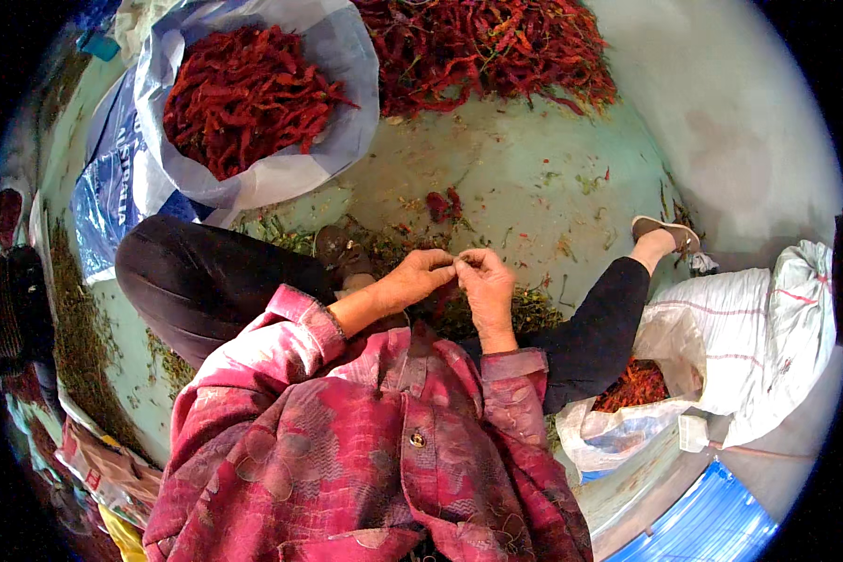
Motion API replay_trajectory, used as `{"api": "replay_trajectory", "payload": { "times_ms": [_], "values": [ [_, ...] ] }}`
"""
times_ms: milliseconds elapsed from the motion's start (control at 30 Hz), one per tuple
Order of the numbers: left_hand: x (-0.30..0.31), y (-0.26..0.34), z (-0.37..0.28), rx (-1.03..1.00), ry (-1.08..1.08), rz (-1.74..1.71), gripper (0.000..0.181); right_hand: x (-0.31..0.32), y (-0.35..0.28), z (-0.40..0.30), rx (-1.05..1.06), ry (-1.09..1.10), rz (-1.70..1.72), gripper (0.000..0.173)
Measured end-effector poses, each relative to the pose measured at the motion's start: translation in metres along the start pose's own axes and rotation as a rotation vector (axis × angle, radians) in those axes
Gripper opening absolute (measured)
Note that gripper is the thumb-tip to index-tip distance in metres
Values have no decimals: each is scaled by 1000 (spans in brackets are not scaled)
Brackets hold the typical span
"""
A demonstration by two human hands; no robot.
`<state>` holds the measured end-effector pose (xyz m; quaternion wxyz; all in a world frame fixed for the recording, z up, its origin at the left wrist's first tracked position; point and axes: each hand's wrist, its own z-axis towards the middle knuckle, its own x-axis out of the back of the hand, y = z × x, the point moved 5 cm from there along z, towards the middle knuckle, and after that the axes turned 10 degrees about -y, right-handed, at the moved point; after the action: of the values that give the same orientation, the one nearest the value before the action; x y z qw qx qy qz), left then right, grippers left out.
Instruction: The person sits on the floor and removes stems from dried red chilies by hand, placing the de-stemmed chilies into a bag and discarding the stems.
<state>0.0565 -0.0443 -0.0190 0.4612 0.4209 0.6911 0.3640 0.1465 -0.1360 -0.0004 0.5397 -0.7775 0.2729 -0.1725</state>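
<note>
In front of my chest, my left hand [425, 276] and my right hand [488, 284] meet at the fingertips. A small brownish bit [461, 260], too small to name surely, shows at the right thumb and forefinger, which pinch it. Whether the left fingers grip it too cannot be made out. Just beyond the hands, a few dried red chilli peppers [444, 204] lie on the greenish floor [534, 175]. Between my legs is a heap of chilli stems and scraps [456, 316], partly hidden by my hands and sleeves.
An open woven sack [316, 168] of red chillies [246, 98] stands at the upper left. Beyond is a large chilli pile [492, 49]. White sacks [730, 337], one showing chillies, lie right, near a white-headed tool [693, 433] and blue broom-like bristles [702, 520].
</note>
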Motion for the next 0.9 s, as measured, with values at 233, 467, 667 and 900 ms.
{"api": "replay_trajectory", "payload": {
  "times_ms": [233,467,667,900],
  "values": [
    [3,0,-6,140,-92,-5,24,-9,3,-3,-13,66,116,9],
    [12,-4,-3,-235,24,550,21,8,20,9,-487,-113,486,11],
    [35,-20,2,115,296,49,20,22,9,87,46,199,-1148,27],
    [43,-33,3,258,377,-516,15,37,42,120,-214,164,-647,20]
  ]
}}
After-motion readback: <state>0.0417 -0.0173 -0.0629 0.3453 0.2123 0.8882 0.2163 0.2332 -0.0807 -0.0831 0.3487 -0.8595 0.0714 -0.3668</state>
